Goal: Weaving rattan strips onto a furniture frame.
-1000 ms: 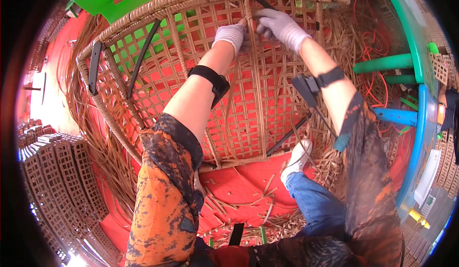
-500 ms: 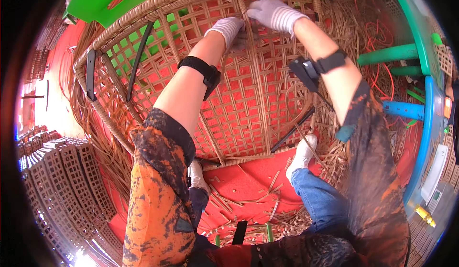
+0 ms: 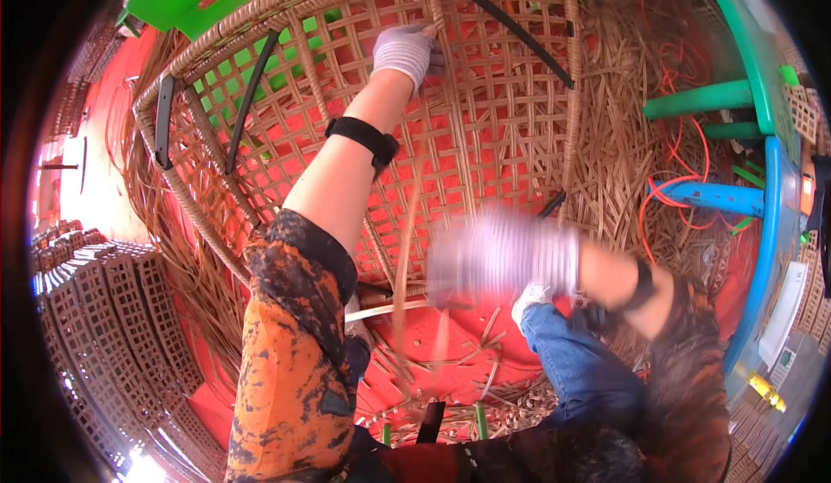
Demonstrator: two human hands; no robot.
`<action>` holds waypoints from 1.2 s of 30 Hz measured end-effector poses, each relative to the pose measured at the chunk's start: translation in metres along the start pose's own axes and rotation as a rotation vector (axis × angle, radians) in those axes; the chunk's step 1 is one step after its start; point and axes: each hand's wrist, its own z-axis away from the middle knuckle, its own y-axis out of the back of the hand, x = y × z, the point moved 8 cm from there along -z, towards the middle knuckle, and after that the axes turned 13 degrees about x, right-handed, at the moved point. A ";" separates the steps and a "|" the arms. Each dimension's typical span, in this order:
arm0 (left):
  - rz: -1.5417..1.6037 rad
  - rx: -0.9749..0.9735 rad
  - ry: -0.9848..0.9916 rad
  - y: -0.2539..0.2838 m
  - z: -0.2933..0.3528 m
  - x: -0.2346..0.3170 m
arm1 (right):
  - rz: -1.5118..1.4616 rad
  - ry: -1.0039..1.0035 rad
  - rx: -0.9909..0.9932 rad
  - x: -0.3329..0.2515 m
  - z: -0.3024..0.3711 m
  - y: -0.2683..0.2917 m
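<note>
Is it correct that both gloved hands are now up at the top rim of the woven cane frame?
Not quite. In the head view only the left hand is up at the top rim of the woven cane frame. The right hand, blurred by motion, is low, near the frame's bottom edge. Both wear pale gloves.

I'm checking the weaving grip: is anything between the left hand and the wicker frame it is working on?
Nothing visible. The gloved left hand lies directly against the woven lattice of the wicker frame near its top rim. The right hand is lower, blurred, near a loose cane strip; whether it grips the strip is unclear.
</note>
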 end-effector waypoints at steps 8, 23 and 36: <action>-0.012 -0.174 0.350 -0.024 -0.007 -0.047 | -0.325 -0.950 0.539 0.231 -0.013 0.131; -0.934 0.010 -0.321 -0.035 0.013 0.034 | -0.373 -0.405 -0.508 -0.128 0.022 -0.019; 0.067 0.011 0.346 -0.018 0.014 -0.047 | -0.283 -1.018 0.538 0.226 0.001 0.127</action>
